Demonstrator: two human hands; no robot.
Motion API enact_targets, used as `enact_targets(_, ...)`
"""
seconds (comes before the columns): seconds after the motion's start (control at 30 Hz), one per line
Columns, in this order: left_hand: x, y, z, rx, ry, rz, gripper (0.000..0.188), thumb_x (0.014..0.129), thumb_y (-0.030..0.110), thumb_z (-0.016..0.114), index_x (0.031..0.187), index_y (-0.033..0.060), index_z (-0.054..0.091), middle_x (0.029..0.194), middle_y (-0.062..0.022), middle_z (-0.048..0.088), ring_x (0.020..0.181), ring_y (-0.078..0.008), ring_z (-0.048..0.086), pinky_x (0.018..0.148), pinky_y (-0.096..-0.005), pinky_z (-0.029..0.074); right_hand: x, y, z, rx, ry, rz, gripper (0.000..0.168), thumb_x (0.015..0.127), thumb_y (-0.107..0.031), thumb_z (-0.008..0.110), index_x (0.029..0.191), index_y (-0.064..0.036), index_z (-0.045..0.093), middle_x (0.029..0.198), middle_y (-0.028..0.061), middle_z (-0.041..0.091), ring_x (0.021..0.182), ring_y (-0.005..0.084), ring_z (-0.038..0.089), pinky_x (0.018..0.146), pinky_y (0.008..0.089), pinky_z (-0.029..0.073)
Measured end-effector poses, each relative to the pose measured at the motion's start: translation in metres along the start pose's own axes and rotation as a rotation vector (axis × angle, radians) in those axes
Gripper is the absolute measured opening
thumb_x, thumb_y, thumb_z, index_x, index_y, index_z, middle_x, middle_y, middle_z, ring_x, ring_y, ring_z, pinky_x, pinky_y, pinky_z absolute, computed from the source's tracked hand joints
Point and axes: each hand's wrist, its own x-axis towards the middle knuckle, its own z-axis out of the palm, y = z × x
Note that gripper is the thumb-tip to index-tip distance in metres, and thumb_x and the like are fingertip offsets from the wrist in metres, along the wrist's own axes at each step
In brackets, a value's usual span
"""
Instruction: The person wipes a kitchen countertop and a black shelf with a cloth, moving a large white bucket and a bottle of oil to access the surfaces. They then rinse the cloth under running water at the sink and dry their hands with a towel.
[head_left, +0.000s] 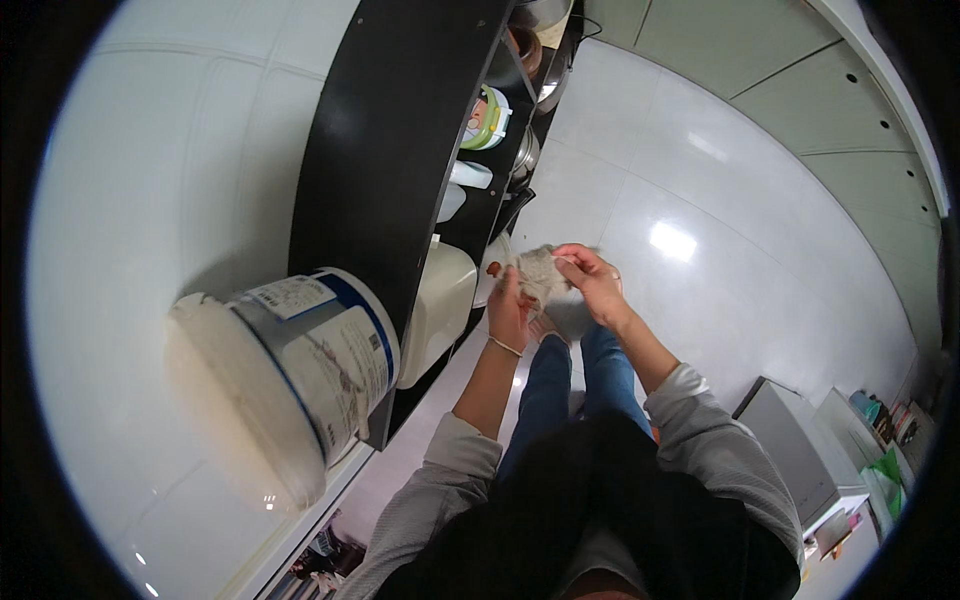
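Observation:
A crumpled, greyish-beige cloth (541, 276) is stretched between my two hands, above the floor and in front of a black shelf unit. My left hand (511, 311) grips its near left side, thumb pointing up. With thumb and fingers together, my right hand (592, 279) pinches the cloth's right edge. A small reddish-brown knob-like piece (493, 268) shows just left of the cloth; I cannot tell what it belongs to. Some of the cloth and the fingers beneath it are hidden.
The black shelf unit (390, 112) holds a cream plastic container (442, 300), a green-rimmed food box (486, 120) and metal pots (527, 154). A large labelled plastic bucket (300, 367) stands left. Pale green cabinets (750, 45) line the far side of the tiled floor (637, 187). A grey-white appliance-like box (795, 450) stands right.

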Motion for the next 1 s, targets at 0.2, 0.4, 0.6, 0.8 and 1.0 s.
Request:
enact_targets(0.2, 0.048, 0.002, -0.040, -0.062, 0.246, 0.309, 0.043, 0.100, 0.031, 0.049, 0.133, 0.0055, 0.040, 0.121, -0.0113, 0.055, 0.110, -0.0219, 0.055, 0.098, -0.0345, 0.045, 0.127, 0.091, 0.082, -0.499, -0.076, -0.306, 0.016, 0.091, -0.012, 0.063, 0.106, -0.013, 0.068, 0.090, 0.0034, 0.066, 0.082, 0.0158, 0.060, 0.070, 0.0264, 0.047)
enact_targets(0.4, -0.009, -0.016, -0.090, 0.418, 0.188, 0.316, 0.031, 0.101, 0.017, 0.049, 0.128, 0.0013, 0.047, 0.114, -0.0121, 0.058, 0.098, -0.0199, 0.060, 0.091, -0.0319, 0.048, 0.207, 0.136, 0.106, -1.704, -0.300, -0.933, 0.031, 0.081, -0.019, 0.060, 0.112, -0.022, 0.064, 0.114, -0.0018, 0.053, 0.116, 0.0222, 0.045, 0.098, 0.0414, 0.035)
enact_targets(0.6, -0.098, 0.004, -0.110, 0.881, 0.230, 0.597, 0.019, 0.097, 0.003, 0.049, 0.113, -0.0008, 0.060, 0.107, -0.0123, 0.063, 0.097, -0.0209, 0.062, 0.086, -0.0306, 0.048, 0.173, 0.167, 0.062, -1.395, -0.284, -0.586, 0.040, 0.075, -0.014, 0.068, 0.115, -0.012, 0.063, 0.108, 0.0064, 0.060, 0.104, 0.0266, 0.055, 0.082, 0.0380, 0.047)
enact_targets(0.8, -0.144, 0.057, -0.140, 1.617, 0.259, 1.015, 0.031, 0.093, 0.005, 0.051, 0.123, -0.0037, 0.055, 0.133, -0.0223, 0.050, 0.123, -0.0405, 0.047, 0.104, -0.0471, 0.036, 0.037, 0.207, 0.029, -0.480, 0.065, -0.122, 0.035, 0.085, -0.017, 0.068, 0.118, -0.006, 0.059, 0.088, 0.0115, 0.066, 0.083, 0.0238, 0.064, 0.075, 0.0348, 0.051)
enact_targets(1.0, -0.127, 0.057, -0.170, 1.554, 0.268, 0.977, 0.050, 0.100, 0.019, 0.044, 0.143, -0.0036, 0.033, 0.148, -0.0283, 0.031, 0.134, -0.0443, 0.033, 0.110, -0.0492, 0.027, -0.077, 0.215, 0.127, 0.172, 0.198, -0.057, 0.032, 0.090, -0.015, 0.066, 0.119, -0.005, 0.056, 0.100, 0.0041, 0.063, 0.084, 0.0155, 0.061, 0.076, 0.0303, 0.051)
